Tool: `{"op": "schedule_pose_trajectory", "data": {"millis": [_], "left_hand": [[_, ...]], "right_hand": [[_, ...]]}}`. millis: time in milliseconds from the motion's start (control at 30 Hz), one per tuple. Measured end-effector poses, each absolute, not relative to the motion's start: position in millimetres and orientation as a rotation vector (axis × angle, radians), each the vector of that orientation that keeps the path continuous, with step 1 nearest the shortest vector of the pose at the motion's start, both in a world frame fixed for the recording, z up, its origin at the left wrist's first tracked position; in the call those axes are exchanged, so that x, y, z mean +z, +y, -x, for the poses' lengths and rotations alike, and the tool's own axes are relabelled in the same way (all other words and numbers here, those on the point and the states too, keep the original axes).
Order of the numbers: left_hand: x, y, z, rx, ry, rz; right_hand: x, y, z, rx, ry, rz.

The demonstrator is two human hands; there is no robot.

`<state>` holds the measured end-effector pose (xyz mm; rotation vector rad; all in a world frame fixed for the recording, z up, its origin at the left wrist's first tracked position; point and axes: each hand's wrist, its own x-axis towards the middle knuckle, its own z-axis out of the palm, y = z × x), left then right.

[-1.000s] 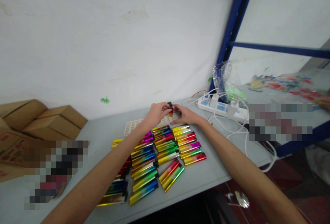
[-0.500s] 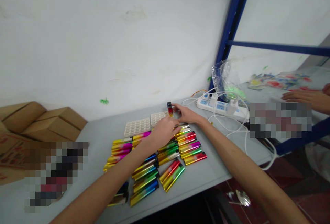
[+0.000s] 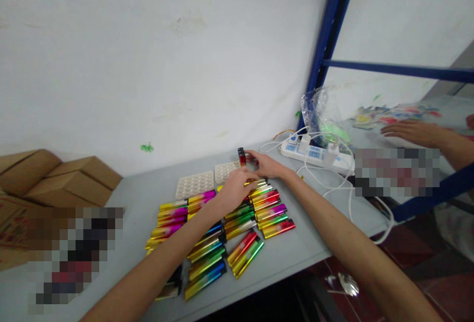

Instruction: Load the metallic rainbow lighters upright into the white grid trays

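Note:
A red lighter [image 3: 242,159] with a dark top stands upright at the right end of the farther pale, dimpled tray [image 3: 226,170]; a second dark top shows close beside it. My right hand [image 3: 269,165] curls around it from the right, fingertips at its side. In front, my left hand [image 3: 237,188] has its fingers bent and closed, hiding the lighter's lower part; what they grip is hidden. To the left lies another dimpled tray [image 3: 195,184]. Below both hands, several shiny metallic lighters [image 3: 272,212] lie in rows, some covered by my left forearm.
Cardboard boxes [image 3: 74,182] stand at the left. A white power strip [image 3: 314,154] with loose cables lies to the right, by a blue metal frame [image 3: 321,60] and a clear plastic bag [image 3: 316,112]. Another person's hand [image 3: 414,132] rests over colourful packets at far right.
The whole view has shifted slightly. Both my hands stay around the upright lighter, with little movement. The other person's hand has moved to the left.

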<state>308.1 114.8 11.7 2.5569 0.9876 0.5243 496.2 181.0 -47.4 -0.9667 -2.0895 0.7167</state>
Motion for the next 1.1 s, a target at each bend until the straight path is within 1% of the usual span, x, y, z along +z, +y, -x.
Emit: {"op": "schedule_pose_trajectory", "data": {"millis": [100,233,567,667,800,933,1100], "left_hand": [[16,113,-300,0.675,0.983,-2.394],[24,107,-281,0.817,0.929,-1.944],[25,79,-240,0.768,0.820,-1.618],[24,76,-238,0.800,0.759,-1.622],[26,76,-238,0.900,0.852,-1.573],[25,82,-237,0.861,0.919,-1.395],[32,83,-238,0.865,0.838,-1.236]], "right_hand": [[-47,182,-498,0.733,-2.090,0.947],[-46,181,-499,0.738,-2.106,0.887],[-43,173,-495,0.698,-2.080,1.057],[-43,171,-496,0.684,-2.077,1.119],[-41,168,-497,0.697,-2.078,1.140],[-38,166,-495,0.699,-2.074,1.147],[-34,164,-494,0.696,-2.084,1.153]]}}
